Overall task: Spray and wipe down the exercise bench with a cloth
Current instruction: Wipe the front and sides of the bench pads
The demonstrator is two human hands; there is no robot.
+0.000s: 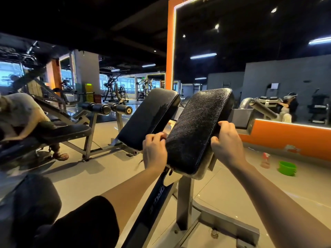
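Both hands on the right pad (195, 129)!
Left hand (155, 149) curls over its left edge, right hand (226, 143) grasps its right edge; spray bottle (265, 160) well right.

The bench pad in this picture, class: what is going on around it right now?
A person grips the right pad of a gym bench with both hands: the left hand curled on its left edge, the right hand on its right edge. The pad looks wet and speckled. No cloth is clearly visible in either hand. A spray bottle and a green bucket stand on the floor to the right. The left pad shows a wet streak.
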